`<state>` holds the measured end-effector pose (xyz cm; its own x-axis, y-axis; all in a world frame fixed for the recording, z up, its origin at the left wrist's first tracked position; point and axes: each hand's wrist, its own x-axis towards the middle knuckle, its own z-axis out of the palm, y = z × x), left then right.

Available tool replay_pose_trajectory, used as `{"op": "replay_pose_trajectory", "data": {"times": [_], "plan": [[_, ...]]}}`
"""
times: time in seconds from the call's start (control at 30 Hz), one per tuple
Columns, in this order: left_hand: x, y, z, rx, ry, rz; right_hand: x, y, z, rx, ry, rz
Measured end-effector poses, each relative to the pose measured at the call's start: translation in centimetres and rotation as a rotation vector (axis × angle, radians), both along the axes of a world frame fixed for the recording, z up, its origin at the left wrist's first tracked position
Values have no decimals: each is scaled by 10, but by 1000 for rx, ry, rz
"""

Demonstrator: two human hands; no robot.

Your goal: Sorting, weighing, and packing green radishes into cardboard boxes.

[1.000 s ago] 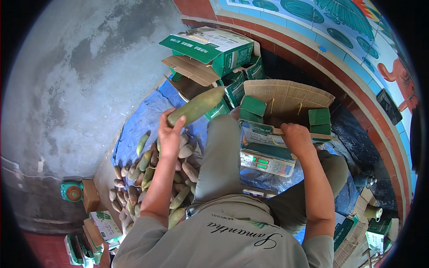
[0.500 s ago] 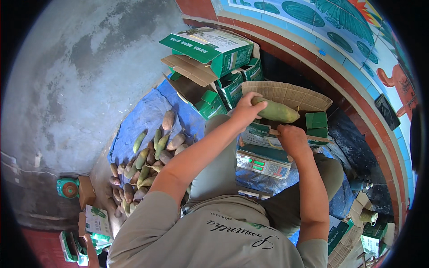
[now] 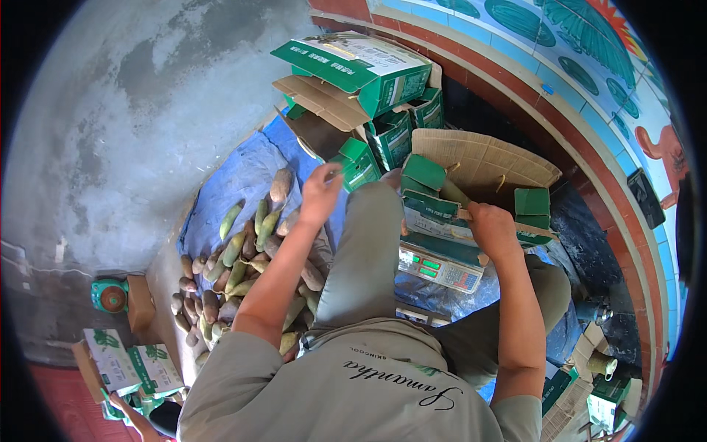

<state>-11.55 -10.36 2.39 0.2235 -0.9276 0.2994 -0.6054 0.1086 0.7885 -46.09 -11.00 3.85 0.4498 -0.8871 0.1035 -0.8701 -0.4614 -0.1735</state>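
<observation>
My left hand (image 3: 322, 194) is in the air over the blue sheet, to the left of my raised knee. It holds nothing; its fingers are loosely apart, with the tips blurred. Below it lies a pile of long green and brownish radishes (image 3: 236, 269). My right hand (image 3: 492, 227) is closed on the near edge of an open green cardboard box (image 3: 482, 158). Inside that box, part of a green radish (image 3: 454, 193) shows beside my right hand; the near wall hides the rest. The box rests on a digital scale (image 3: 440, 271) with green lit displays.
More green cartons (image 3: 353, 70) are stacked at the far side, lids raised. A tiled wall curves along the right. At the lower left, another person's hand (image 3: 127, 409) is by some cartons (image 3: 151, 368). A small teal fan-like device (image 3: 110, 296) stands by the left wall.
The green radish my left hand held over the box is now down inside it. My left hand has let go and swung left, while my right hand keeps its grip on the box edge.
</observation>
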Motion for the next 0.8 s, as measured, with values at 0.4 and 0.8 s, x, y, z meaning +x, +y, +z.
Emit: {"op": "replay_pose_trajectory", "data": {"times": [0.4,0.8], "plan": [[137,213,-219,1105,-552,-83,6,0,3,9,-62,-23],[83,328,-194,1410,-864,-173,13,-8,6,-12,-57,-49]]}}
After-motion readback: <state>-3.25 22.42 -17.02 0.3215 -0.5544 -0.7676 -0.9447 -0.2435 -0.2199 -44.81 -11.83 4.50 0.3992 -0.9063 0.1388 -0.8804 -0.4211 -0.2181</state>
